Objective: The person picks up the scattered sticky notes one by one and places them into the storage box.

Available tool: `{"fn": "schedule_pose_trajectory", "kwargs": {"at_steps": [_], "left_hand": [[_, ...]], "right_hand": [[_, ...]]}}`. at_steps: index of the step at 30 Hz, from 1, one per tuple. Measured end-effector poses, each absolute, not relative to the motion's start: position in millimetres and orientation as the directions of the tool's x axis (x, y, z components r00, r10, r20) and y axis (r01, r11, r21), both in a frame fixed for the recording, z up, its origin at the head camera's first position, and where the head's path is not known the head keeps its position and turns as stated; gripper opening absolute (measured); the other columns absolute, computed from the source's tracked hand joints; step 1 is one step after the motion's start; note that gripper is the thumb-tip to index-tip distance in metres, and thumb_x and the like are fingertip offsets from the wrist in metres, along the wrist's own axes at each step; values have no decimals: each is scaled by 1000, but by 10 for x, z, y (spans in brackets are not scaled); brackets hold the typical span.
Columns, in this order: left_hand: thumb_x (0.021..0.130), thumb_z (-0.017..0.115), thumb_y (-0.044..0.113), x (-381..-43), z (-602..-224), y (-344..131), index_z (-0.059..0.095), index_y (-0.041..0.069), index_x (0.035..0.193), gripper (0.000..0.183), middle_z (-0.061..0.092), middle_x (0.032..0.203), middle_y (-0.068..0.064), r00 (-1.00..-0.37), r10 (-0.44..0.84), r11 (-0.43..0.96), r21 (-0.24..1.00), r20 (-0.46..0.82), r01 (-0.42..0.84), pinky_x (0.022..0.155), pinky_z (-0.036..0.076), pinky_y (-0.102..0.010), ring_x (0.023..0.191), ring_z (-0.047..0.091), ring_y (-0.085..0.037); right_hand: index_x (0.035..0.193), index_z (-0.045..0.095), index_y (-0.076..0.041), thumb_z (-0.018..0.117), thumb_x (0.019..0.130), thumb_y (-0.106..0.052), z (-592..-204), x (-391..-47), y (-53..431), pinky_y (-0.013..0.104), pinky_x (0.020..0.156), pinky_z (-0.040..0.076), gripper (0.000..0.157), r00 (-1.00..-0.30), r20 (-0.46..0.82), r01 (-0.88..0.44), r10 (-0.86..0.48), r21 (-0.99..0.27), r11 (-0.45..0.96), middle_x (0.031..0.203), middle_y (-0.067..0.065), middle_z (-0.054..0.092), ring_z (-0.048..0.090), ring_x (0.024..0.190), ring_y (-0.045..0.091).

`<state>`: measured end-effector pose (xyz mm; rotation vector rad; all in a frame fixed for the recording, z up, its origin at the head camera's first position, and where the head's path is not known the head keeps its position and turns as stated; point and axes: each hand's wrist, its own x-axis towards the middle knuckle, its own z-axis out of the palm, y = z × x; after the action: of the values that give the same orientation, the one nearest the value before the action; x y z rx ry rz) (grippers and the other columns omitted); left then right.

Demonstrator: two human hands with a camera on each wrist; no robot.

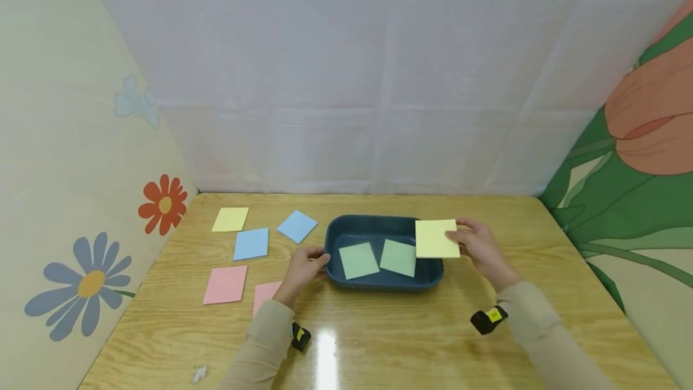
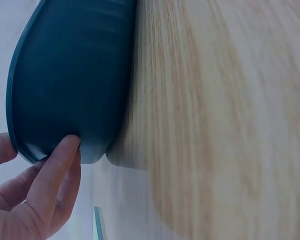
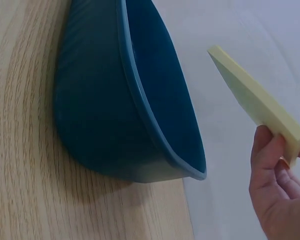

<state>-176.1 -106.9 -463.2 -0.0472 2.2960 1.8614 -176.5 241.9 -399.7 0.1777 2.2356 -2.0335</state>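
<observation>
Landmark, one: I log a dark teal, rounded rectangular plastic bin [image 1: 379, 286], standing upright on the light wood-grain bench [image 1: 400, 336].

Left hand [image 1: 303, 269], one: I read it as pinching the left end of the bin, thumb at the rim, fingers against the outer wall.

Right hand [image 1: 480, 248], one: gripping by its right edge, between thumb and fingers, a pale yellow square paper pad [image 1: 435, 239]. This pad is held over the right end of the bin, raised apart from the rim; my right wrist view shows its thick edge.

Bin contents, two: a pale green paper square [image 1: 359, 260] in the left half, and a second pale green paper square [image 1: 397, 257] to the right of it, both lying flat.

Left of the bin, on the bench, five: a light blue paper square [image 1: 297, 226], nearest the far-left corner; another light blue paper square [image 1: 251, 244], farther left; a loose yellow paper square [image 1: 230, 219], beyond that one; a pink paper square [image 1: 225, 285], well left; a second pink paper square [image 1: 265, 295], nearer the bin, partly hidden by the left arm.

Behind the bin, one: a creased white cloth backdrop [image 1: 325, 77].
</observation>
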Motion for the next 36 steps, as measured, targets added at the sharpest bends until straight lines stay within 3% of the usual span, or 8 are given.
{"fn": "schedule_pose_trajectory", "kwargs": {"at_steps": [36], "left_hand": [[89, 56, 2, -1787, -4658, -1036, 60, -13, 107, 24, 59, 87, -16, -987, 62, 205, 970, -149, -134, 65, 57, -38, 65, 62, -17]], "right_hand": [[128, 32, 17, 52, 90, -2, -4063, -1928, 2000, 21, 61, 53, 47, -976, -216, 214, -29, -975, 61, 79, -2, 62, 60, 66, 6]]}}
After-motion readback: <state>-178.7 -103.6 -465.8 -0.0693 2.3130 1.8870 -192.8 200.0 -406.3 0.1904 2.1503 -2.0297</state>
